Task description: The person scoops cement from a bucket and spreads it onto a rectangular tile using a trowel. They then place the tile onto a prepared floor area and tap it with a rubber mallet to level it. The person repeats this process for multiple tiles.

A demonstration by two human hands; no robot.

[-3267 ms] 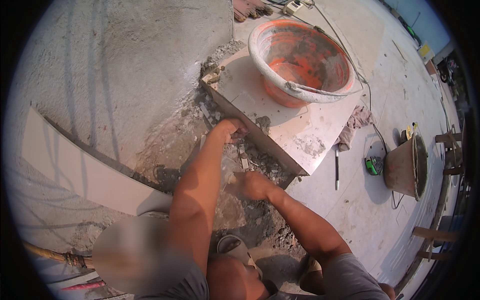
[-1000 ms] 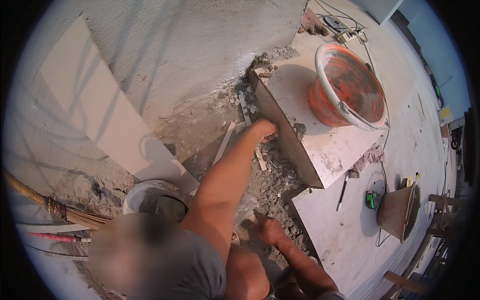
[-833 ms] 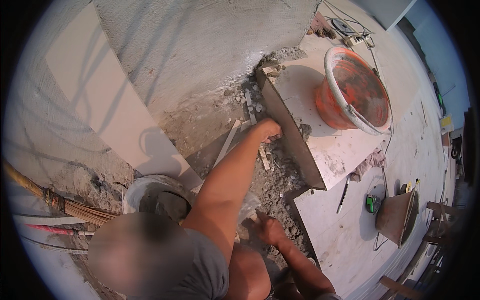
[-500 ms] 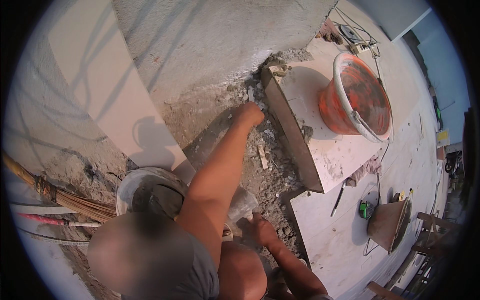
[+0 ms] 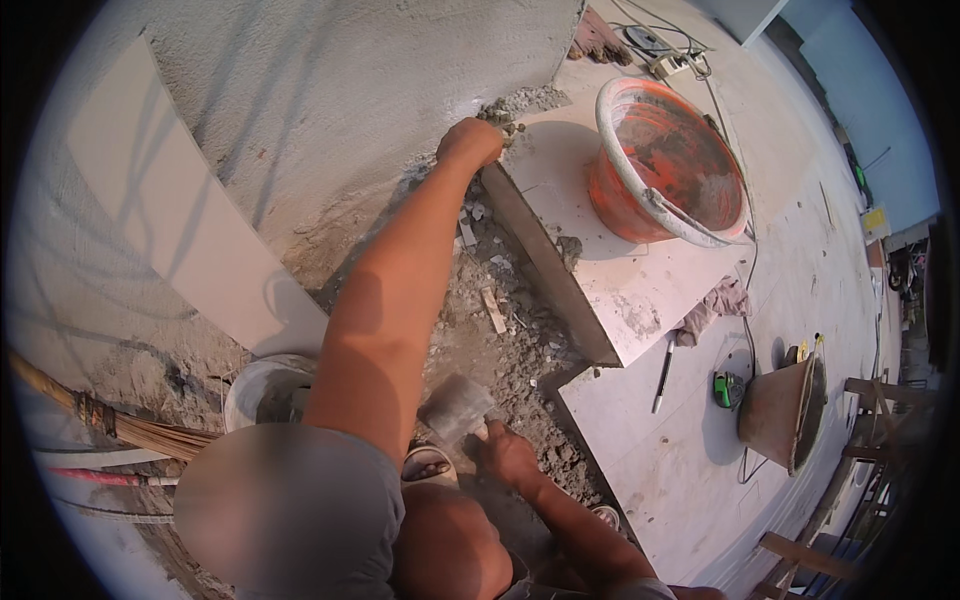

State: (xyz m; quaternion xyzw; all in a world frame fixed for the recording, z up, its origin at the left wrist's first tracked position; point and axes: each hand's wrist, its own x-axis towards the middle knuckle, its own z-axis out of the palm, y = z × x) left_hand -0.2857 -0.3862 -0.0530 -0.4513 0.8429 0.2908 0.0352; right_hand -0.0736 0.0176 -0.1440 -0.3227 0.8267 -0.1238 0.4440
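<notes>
My left hand (image 5: 470,143) reaches forward to the back corner of the raised pale slab (image 5: 590,280), beside crumbly mortar (image 5: 530,101) at the wall. Its fingers are closed, and what they hold, if anything, is hidden. Lower down, my right hand (image 5: 508,457) grips the handle of a trowel (image 5: 455,408). The trowel's broad blade, coated in grey mortar, is over the dirt strip near my foot. Loose rubble and small white chips (image 5: 494,310) lie along that strip, between the wall and the slab edge.
An orange bucket (image 5: 600,195) with a mortar-crusted rim stands on the slab. Right of it are a crumpled cloth (image 5: 715,310), a marker (image 5: 663,375), a green tape measure (image 5: 727,390) and a tilted mortar pan (image 5: 772,430). At left: a pale bucket (image 5: 245,390), a broom (image 5: 150,420), a leaning panel (image 5: 190,230).
My left hand has moved forward from the rubble strip to the slab's back corner. The trowel in my right hand has shifted slightly within the shifted view.
</notes>
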